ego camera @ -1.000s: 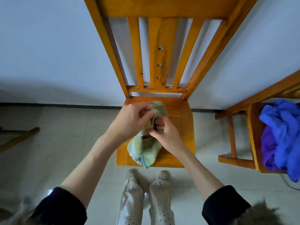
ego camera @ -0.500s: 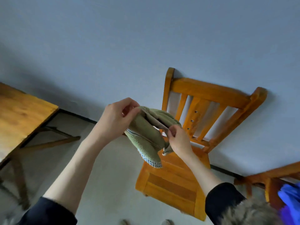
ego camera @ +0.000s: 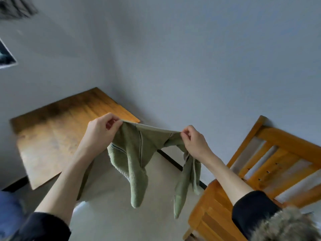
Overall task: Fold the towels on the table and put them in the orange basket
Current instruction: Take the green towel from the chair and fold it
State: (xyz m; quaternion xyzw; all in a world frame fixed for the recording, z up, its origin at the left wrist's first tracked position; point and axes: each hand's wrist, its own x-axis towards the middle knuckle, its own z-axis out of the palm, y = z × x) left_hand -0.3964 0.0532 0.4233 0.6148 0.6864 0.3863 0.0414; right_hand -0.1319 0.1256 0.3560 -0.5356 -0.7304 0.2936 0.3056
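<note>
A green towel (ego camera: pixel 137 153) hangs in the air between my hands, its top edge stretched taut and two ends drooping toward the floor. My left hand (ego camera: pixel 100 131) pinches the towel's left corner. My right hand (ego camera: pixel 194 141) pinches the right corner. Both hands are held up in front of the white wall, between the wooden table (ego camera: pixel 57 136) on the left and a wooden chair (ego camera: pixel 260 171) on the right. No orange basket is in view.
The table's top stands at the left against the wall. The orange-brown chair stands at the lower right, its seat below my right forearm. Pale floor (ego camera: pixel 111 214) lies under the towel. Something blue (ego camera: pixel 8 211) shows at the lower left edge.
My hands lifted the bunched towel off the chair seat, moved left toward the table and pulled apart, spreading its top edge. The view swung left and up.
</note>
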